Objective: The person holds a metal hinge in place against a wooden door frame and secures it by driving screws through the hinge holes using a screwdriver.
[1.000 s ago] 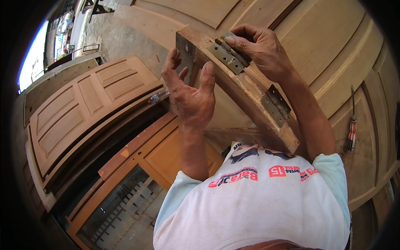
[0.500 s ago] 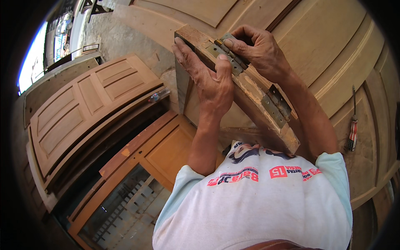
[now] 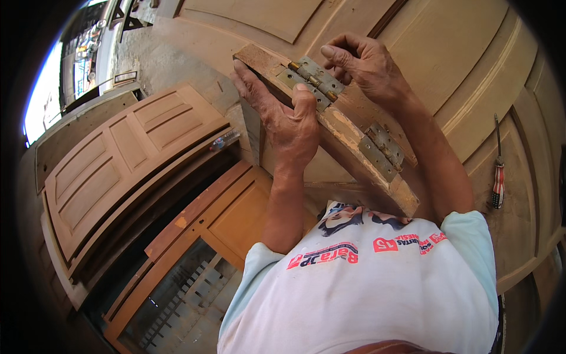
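Hands work at the far end of a wooden board [image 3: 348,141], which slants from the upper middle down toward the person's chest. The left hand [image 3: 283,118] wraps the far end of that board from the left, fingers spread along its left face and the thumb pressed on the near leaf of a metal hinge [image 3: 312,79] set into the board's edge. The right hand [image 3: 365,68] sits just right of the same hinge, fingers curled narrow with the tips bunched at its far leaf; whether they pinch a screw or only touch the metal cannot be told. A second hinge [image 3: 382,150] lies nearer on the same edge, well apart from both hands and untouched

Behind the board, pale panelled doors [image 3: 471,65] fill the far and right side. A screwdriver [image 3: 498,177] with a red and white striped handle rests upright on a door at the right. On the left, a brown panelled door [image 3: 124,165] leans over a stack of others, with an orange-brown frame [image 3: 218,224] nearer
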The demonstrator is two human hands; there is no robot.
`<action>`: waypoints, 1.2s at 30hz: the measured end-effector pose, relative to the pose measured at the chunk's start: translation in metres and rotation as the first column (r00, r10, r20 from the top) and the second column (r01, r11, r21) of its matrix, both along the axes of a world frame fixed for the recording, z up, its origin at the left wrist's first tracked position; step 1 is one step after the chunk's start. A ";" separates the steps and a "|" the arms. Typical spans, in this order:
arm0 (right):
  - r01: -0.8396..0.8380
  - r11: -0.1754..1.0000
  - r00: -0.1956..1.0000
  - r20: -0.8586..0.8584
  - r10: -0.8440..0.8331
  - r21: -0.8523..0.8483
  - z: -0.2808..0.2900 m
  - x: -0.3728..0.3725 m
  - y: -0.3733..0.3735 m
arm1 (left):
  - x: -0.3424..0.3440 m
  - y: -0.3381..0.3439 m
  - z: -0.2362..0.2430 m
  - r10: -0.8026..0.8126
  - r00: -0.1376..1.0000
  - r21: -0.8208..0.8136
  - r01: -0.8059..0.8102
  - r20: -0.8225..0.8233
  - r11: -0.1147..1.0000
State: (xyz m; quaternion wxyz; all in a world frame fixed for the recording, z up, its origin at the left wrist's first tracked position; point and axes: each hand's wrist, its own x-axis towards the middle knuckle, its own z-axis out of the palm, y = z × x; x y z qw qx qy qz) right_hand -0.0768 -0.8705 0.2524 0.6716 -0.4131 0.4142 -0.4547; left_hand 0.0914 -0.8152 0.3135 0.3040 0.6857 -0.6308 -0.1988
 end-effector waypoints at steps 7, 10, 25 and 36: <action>0.060 0.976 0.803 -0.571 -0.171 -0.208 -0.005 -0.096 0.002 | -0.007 0.005 0.003 0.005 0.999 -0.004 -0.006 -0.033 1.000; -0.330 0.908 0.661 -0.750 0.026 -0.260 0.015 -0.085 0.035 | 0.002 0.005 -0.003 -0.003 1.000 -0.018 0.003 -0.013 1.000; -0.752 0.550 0.420 -0.907 -0.024 -0.363 0.003 -0.092 0.087 | 0.002 0.002 -0.003 -0.002 1.000 -0.024 0.003 0.014 1.000; -0.471 0.792 0.738 -0.665 0.112 -0.389 0.024 -0.086 0.040 | 0.001 0.003 -0.001 -0.008 1.000 -0.058 0.008 0.005 0.998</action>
